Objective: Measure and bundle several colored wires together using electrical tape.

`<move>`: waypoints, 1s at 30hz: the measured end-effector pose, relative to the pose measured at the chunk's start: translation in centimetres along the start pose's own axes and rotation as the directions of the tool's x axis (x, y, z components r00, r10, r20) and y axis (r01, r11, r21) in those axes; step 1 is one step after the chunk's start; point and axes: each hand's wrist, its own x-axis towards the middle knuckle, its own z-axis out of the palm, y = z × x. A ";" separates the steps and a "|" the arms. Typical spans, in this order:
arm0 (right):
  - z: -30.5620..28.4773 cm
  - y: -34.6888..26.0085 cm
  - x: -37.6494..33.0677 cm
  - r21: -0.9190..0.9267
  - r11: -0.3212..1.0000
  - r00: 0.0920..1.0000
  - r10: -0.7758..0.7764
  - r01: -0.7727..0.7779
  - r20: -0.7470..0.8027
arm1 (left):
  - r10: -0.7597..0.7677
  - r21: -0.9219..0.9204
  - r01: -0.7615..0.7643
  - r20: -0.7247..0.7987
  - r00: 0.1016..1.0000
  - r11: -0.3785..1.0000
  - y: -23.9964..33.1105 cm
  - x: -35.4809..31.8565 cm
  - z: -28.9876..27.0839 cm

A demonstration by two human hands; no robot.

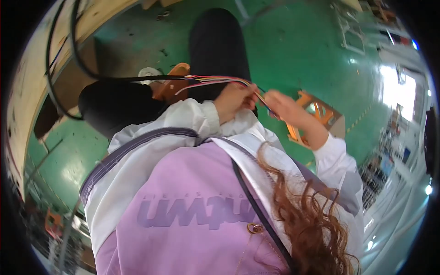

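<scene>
A black cable runs in from the left, and its sheath ends above my lap. Thin coloured wires, red, yellow, white and darker ones, fan out of it to the right. My left hand is closed round the wire bundle over my thigh. Just right of it, my right hand is closed on the wires near their far ends; it is slightly blurred, and its fingertips are partly hidden. One pale pinkish wire sticks back to the left, apart from the bundle.
A wooden table edge curves along the left, with the cable looped over it. Below are an orange plastic piece and a white round object. An orange stool-like frame stands on the green floor at right.
</scene>
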 end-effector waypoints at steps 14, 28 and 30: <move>-3.4 2.8 0.0 0.581 0.787 0.929 -0.027 -0.208 0.370 | -0.021 0.073 0.023 -0.038 0.999 0.997 0.8 -0.4 0.4; -2.0 0.6 0.7 0.370 0.891 0.915 0.110 -0.264 0.388 | -0.008 0.168 0.020 -0.071 0.997 0.986 0.9 -0.8 0.7; -1.4 0.2 0.8 0.269 0.924 0.927 0.177 -0.273 0.332 | 0.000 0.177 0.016 -0.087 0.996 0.984 1.1 -0.8 0.9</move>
